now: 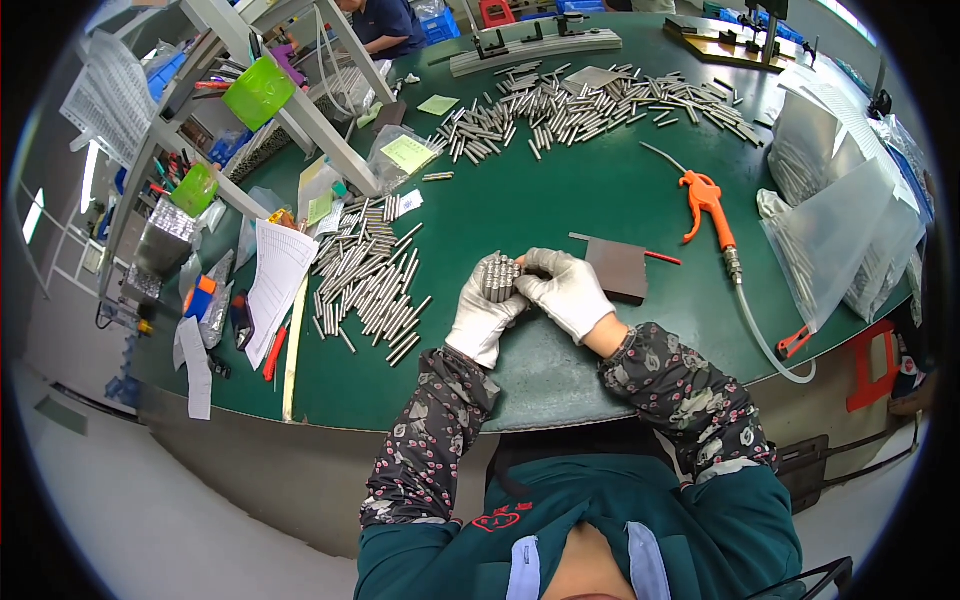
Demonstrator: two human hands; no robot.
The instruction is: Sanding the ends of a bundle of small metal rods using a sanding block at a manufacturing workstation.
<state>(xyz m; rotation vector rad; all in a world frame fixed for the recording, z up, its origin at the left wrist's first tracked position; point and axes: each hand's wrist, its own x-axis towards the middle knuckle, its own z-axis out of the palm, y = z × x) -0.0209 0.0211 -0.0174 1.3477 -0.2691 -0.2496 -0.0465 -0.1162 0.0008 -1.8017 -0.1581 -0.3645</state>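
Many loose rods (368, 280) beside hands (530, 295)

This is a factory workshop, at a station for sorting or assembling small metal parts. A wide green bench (560, 200) carries heaps of short steel pins: one pile (372, 275) near its left edge, a longer spread (590, 100) toward its far edge. An orange air blow gun (706, 205) with a clear hose lies toward the right edge, beside clear plastic bags (840, 230) of parts. A metal rack (290, 100) with green bins stands at the far left corner, and another worker (385, 22) sits beyond it.
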